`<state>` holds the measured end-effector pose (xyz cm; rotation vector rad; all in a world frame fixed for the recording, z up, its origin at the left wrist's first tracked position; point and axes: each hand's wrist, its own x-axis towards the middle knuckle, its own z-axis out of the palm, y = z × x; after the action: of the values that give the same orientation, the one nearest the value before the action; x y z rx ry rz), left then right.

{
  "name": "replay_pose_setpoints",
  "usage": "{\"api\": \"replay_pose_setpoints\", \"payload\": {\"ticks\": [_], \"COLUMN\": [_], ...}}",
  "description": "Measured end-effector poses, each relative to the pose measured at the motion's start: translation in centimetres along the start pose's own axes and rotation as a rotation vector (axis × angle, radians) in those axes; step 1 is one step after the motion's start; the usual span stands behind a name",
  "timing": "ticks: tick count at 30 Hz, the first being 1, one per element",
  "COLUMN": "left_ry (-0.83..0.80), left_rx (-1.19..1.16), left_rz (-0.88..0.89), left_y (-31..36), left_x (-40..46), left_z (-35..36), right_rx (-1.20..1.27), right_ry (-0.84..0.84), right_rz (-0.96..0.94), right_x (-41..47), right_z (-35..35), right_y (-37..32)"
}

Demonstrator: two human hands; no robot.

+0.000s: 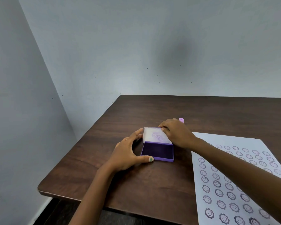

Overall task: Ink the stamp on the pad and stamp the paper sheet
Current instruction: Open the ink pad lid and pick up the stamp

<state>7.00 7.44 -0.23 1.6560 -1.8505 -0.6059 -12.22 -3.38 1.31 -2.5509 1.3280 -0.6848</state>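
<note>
- While the left hand (126, 153) braces the purple rectangular plastic ink pad case (157, 151) on the dark brown wooden table (104, 168), its fingers are spread around the left side, with the thumb pressed on the near corner.
- The right hand (177, 133) reaches over the far right corner; its fingertips pinch the edge of the clear hinged lid (154, 135), which stands open behind the dark pad.
- The small pink cylindrical stamp (181, 119) stands on the table just behind the right hand, partly hidden by it, so this hand is clearly the nearer one.
- The white paper sheet with rows of purple smiling flower prints (234, 176) lies to the right of the case, under the right forearm.
- Probably the next move is a short reach backward for the stamp; the pad's long axis runs left to right.
</note>
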Motion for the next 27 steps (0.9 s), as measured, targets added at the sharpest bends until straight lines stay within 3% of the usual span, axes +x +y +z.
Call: {"api": "replay_pose_setpoints", "payload": {"ticks": [11, 15, 19, 23, 27], "left_ry": [0.001, 0.011, 0.016, 0.017, 0.017], "left_rx": [0.109, 0.102, 0.088, 0.087, 0.078], "left_rz": [0.026, 0.033, 0.029, 0.027, 0.024], "left_y": [0.1, 0.2, 0.2, 0.2, 0.2], "left_x": [-0.2, -0.3, -0.4, -0.3, -0.3], "left_z": [0.1, 0.1, 0.1, 0.1, 0.1], "right_rx": [-0.07, -0.118, -0.187, -0.142, -0.003], "right_ry": [-0.065, 0.052, 0.27, 0.149, 0.205], "right_rz": [-0.049, -0.094, 0.035, 0.177, 0.158], "right_x": [-0.2, -0.4, 0.0, -0.1, -0.7], "right_z": [-0.1, -1.2, -2.6, -2.8, -2.2], "right_y": [0.4, 0.7, 1.7, 3.3, 4.4]}}
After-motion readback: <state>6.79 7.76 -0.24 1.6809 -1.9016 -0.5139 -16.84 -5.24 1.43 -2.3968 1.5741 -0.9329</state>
